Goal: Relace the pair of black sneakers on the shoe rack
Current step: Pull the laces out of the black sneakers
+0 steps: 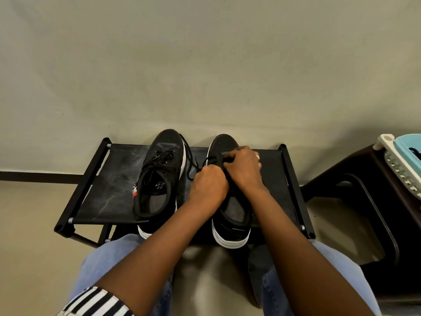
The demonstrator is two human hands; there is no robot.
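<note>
Two black sneakers with white soles stand side by side, toes to the wall, on the black fabric shoe rack (109,179). The left sneaker (159,179) is laced, and its lace ends lie loosely tangled over its tongue. Both my hands work over the right sneaker (232,208). My left hand (208,187) is closed in a fist around its black lace (193,166), which trails off to the left. My right hand (245,167) pinches the lace at the front eyelets. The hands hide most of the right sneaker's lacing.
The rack stands against a plain beige wall (205,65). A dark stool (364,201) stands to the right, with a white and light-blue basket (403,160) on it. My knees in blue jeans (109,265) are just in front of the rack's near edge.
</note>
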